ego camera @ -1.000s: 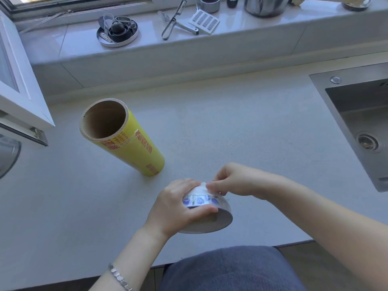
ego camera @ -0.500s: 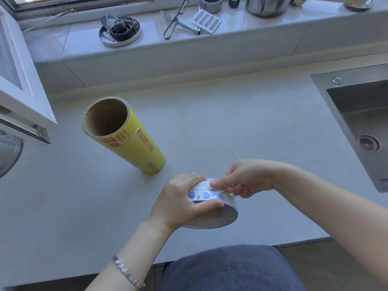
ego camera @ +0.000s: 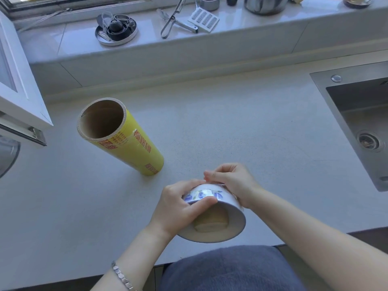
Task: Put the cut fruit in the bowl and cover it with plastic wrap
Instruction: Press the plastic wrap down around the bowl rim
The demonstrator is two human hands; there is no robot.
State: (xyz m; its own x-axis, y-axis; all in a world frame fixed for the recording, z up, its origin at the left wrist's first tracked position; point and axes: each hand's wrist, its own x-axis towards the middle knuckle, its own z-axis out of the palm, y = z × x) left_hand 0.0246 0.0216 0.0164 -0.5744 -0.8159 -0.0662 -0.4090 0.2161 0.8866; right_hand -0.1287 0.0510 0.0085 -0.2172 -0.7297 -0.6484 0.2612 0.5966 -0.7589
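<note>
A white bowl point(ego camera: 227, 203) with blue flowers is tipped on its side near the counter's front edge, its mouth facing me. Pale cut fruit point(ego camera: 211, 222) shows inside behind clear plastic wrap. My left hand point(ego camera: 180, 208) grips the bowl's left wall, thumb across the flower pattern. My right hand point(ego camera: 231, 181) sits at the bowl's far side, its fingertips pinched on the edge of the wrap against the bowl's outside. A yellow roll of plastic wrap point(ego camera: 123, 139) stands upright to the left, apart from both hands.
A steel sink point(ego camera: 357, 127) is set into the counter at the right. On the raised sill behind lie a round tin of small parts point(ego camera: 116, 30), a peeler point(ego camera: 171, 19), a grater piece point(ego camera: 202, 18) and metal pots. An open window frame point(ego camera: 19, 97) juts in at left.
The bowl has tipped further toward me, showing more of its inside. My right hand has slid from the bowl's top to its far right side, still pinching the wrap.
</note>
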